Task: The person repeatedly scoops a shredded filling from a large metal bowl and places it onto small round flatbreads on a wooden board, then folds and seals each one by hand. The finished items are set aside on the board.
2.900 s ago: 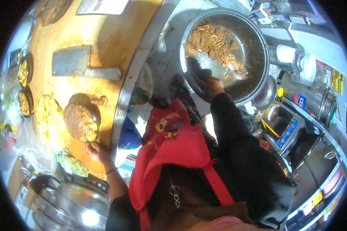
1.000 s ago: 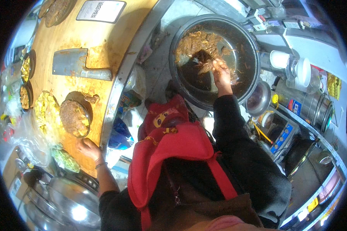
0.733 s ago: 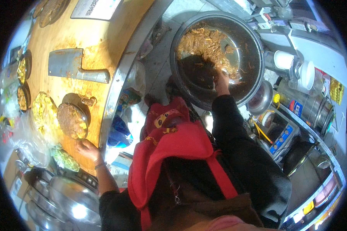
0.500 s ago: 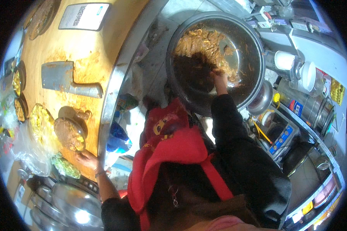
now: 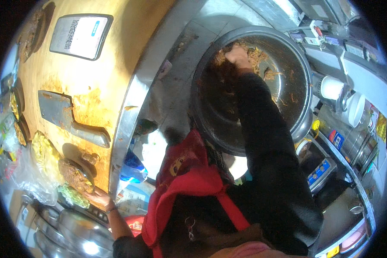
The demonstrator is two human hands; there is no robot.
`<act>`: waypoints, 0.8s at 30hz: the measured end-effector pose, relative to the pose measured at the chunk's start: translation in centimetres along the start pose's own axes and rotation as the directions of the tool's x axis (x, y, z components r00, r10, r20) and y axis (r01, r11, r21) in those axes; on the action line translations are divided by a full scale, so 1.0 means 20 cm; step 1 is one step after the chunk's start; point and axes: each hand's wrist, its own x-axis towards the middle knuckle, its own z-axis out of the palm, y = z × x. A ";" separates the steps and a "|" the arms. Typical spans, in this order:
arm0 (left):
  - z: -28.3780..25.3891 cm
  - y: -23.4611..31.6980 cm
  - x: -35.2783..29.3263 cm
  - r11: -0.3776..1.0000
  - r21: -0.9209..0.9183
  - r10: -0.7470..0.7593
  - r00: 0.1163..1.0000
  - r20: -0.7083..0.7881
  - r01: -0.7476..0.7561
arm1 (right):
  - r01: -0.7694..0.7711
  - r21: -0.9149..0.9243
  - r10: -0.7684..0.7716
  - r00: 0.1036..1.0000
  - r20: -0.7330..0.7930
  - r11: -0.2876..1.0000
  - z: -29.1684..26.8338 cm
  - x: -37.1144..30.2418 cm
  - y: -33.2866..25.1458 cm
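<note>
Cramped kitchen stall, seen from above: a big round wooden chopping board [image 5: 94,73] fills the upper left of the frame, steel-rimmed, smeared with orange grease.

Nearest, at centre bottom, the person's red apron [image 5: 189,189] over a black sleeve. Lower left, the left hand [image 5: 99,198] rests at the board's edge, fingertips touching a brown mound of cooked meat [image 5: 75,176]; whether the fingers are spread or closed cannot be told at this size. Just below the mound, a clump of green shredded vegetable [image 5: 73,195]; just above it, a yellow heap of shredded food [image 5: 41,148].

Mid-board: one steel cleaver [image 5: 69,118], lying flat. Farther up, one flat grey rectangular device [image 5: 81,35].

Upper right: one large steel basin [image 5: 284,64]. The right hand [image 5: 238,55] is down inside it, fingers curled shut into a fist around a bunch of the brown shredded food [image 5: 256,56] clinging to the basin's far wall.

Handling, judged: shreds look soft, loose, oily, likely to slip and drop strands; best gathered as a full handful, squeezed from underneath. Light by the clump.

Beyond the basin, right edge: one white cup [image 5: 331,87].
</note>
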 end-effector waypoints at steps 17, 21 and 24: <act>0.09 -0.13 -0.02 0.996 -0.013 0.086 0.995 0.052 -0.086 | 0.027 0.969 -0.146 0.989 0.009 0.244 0.09 -0.88 0.27; 0.09 -0.06 0.03 0.989 -0.084 0.121 0.992 -0.034 -0.124 | 0.208 0.974 -0.106 0.970 -0.217 -0.091 0.13 -1.16 0.25; 0.06 0.00 0.04 0.969 -0.213 0.115 0.991 -0.074 -0.128 | 0.170 0.985 0.119 0.978 -0.172 0.020 0.14 -1.23 0.24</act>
